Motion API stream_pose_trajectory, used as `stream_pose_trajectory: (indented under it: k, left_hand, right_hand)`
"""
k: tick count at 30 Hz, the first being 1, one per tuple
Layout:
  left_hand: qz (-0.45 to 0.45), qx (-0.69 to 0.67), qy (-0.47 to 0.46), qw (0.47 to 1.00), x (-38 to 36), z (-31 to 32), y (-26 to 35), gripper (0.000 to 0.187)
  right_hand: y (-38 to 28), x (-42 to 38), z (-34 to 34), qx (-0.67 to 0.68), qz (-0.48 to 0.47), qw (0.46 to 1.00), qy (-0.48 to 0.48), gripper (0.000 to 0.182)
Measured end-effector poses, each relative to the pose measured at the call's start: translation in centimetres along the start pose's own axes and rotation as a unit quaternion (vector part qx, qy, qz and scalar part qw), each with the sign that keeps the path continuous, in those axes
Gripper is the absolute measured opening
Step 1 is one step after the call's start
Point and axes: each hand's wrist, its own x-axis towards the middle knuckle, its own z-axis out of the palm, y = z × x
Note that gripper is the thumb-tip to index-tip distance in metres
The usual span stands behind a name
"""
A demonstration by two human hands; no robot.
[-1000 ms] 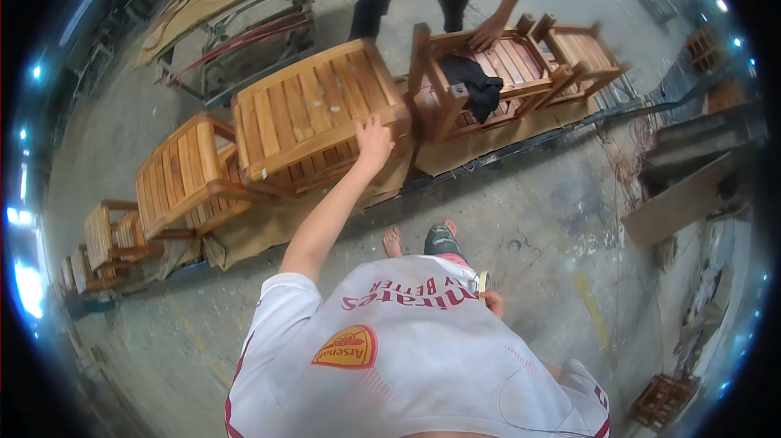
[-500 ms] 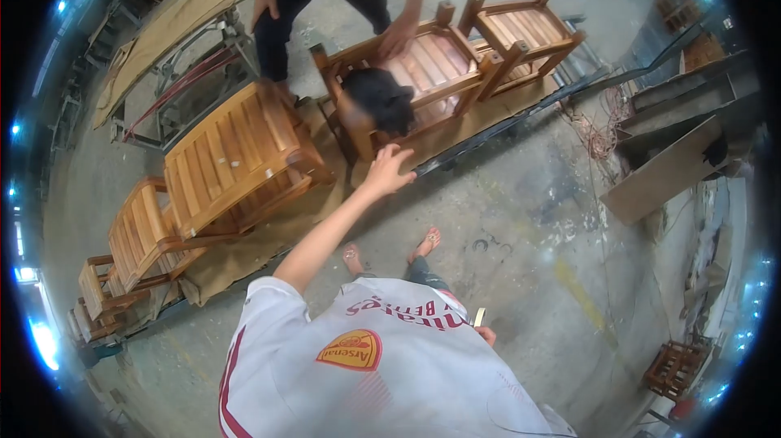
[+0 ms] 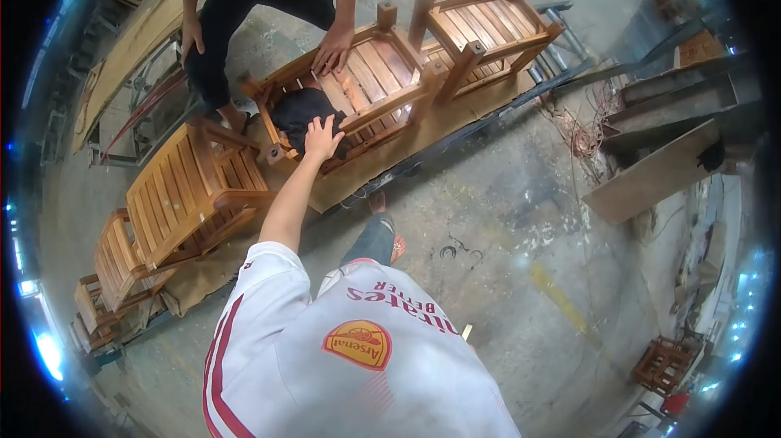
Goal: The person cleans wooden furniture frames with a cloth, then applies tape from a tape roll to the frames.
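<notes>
My left hand (image 3: pixel 323 139) reaches forward with its fingers apart, right at a crumpled black cloth-like bundle (image 3: pixel 299 110). The bundle lies inside a wooden piece of furniture (image 3: pixel 376 72) with slats and posts pointing up. At the right side of my shirt, the end of a pale yellow strip (image 3: pixel 466 331) sticks out by my right hand (image 3: pixel 472 346), which is almost wholly hidden behind the shirt. Across the furniture a person leans over, one hand (image 3: pixel 333 49) resting on the slats.
A similar slatted piece (image 3: pixel 488 27) stands farther right on the long low paper-covered support (image 3: pixel 338 186). Wooden slatted chairs (image 3: pixel 175 194) line up to the left. Boards (image 3: pixel 651 174) and tangled wire (image 3: pixel 584 133) lie to the right, and a wooden frame (image 3: pixel 663 366) sits lower right.
My view has shifted and I have stepped closer. My left hand has moved from the bundle's near side onto its edge. My right hand has slipped mostly out of sight behind the shirt.
</notes>
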Motion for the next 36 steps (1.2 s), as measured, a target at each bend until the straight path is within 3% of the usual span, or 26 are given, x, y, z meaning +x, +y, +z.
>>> stream_pose_trajectory:
  k: [7,8,11,12,15,16,18,19,20,21,23,25,27,28,31,36]
  left_hand:
    - [0.008,-0.017,0.005,1.000,-0.1,-3.5,1.5,0.063]
    - [0.018,-0.007,0.056,0.998,-0.4,-3.5,1.9,0.059]
    - [-0.051,-0.062,0.038,0.996,0.6,-2.9,2.1,0.053]
    - [-0.036,-0.048,0.112,0.992,0.5,-2.6,2.4,0.043]
    - [-0.039,-0.039,0.158,0.986,0.9,-1.6,2.3,0.036]
    - [-0.022,-0.020,0.210,0.977,1.0,-1.2,2.4,0.032]
    - [-0.038,-0.030,0.200,0.979,1.4,-1.3,2.4,0.031]
    - [-0.049,-0.035,0.191,0.980,1.2,-1.6,2.7,0.031]
    - [-0.072,-0.044,0.183,0.979,1.3,-2.0,3.0,0.031]
    - [-0.114,-0.068,0.177,0.975,1.5,-2.0,3.1,0.033]
    - [-0.231,-0.074,0.151,0.958,2.2,-2.6,3.9,0.036]
    - [-0.318,-0.076,0.159,0.932,3.0,-2.7,4.0,0.038]
    - [-0.375,-0.069,0.178,0.907,3.5,-2.1,3.9,0.038]
    - [-0.390,-0.063,0.195,0.898,3.7,-1.9,3.8,0.038]
    - [-0.399,-0.056,0.227,0.887,3.5,-1.6,4.1,0.035]
    - [-0.411,-0.056,0.224,0.882,3.5,-2.3,4.2,0.033]
  right_hand:
    - [-2.5,7.6,2.4,-0.048,0.006,0.997,-0.052,0.031]
    - [-2.9,8.7,2.9,-0.055,0.005,0.997,-0.059,0.030]
    - [-4.3,12.6,4.2,-0.082,-0.003,0.993,-0.082,0.029]
    - [-4.9,14.4,4.7,-0.095,-0.010,0.991,-0.090,0.029]
    - [-7.7,21.3,7.0,-0.102,-0.012,0.988,-0.112,0.028]
    - [-9.6,24.4,8.6,-0.056,0.031,0.991,-0.117,0.024]
    - [-11.6,31.6,12.9,-0.035,0.021,0.994,-0.097,0.023]
    - [-11.8,35.6,15.3,-0.052,-0.009,0.994,-0.092,0.028]
    - [-9.9,40.3,17.6,-0.078,-0.109,0.987,-0.086,0.032]
    - [-12.3,43.9,20.6,-0.070,-0.115,0.987,-0.087,0.030]
    - [-12.1,52.2,26.7,-0.070,-0.247,0.964,-0.066,0.030]
    - [-13.6,57.6,31.7,-0.180,-0.277,0.940,-0.084,0.028]
    - [-15.2,60.3,35.2,-0.241,-0.223,0.929,-0.174,0.027]
    - [-14.2,61.0,36.6,-0.262,-0.258,0.910,-0.194,0.027]
    - [-13.8,60.7,37.8,-0.329,-0.248,0.874,-0.258,0.028]
    - [-13.5,61.3,37.8,-0.295,-0.218,0.888,-0.277,0.027]
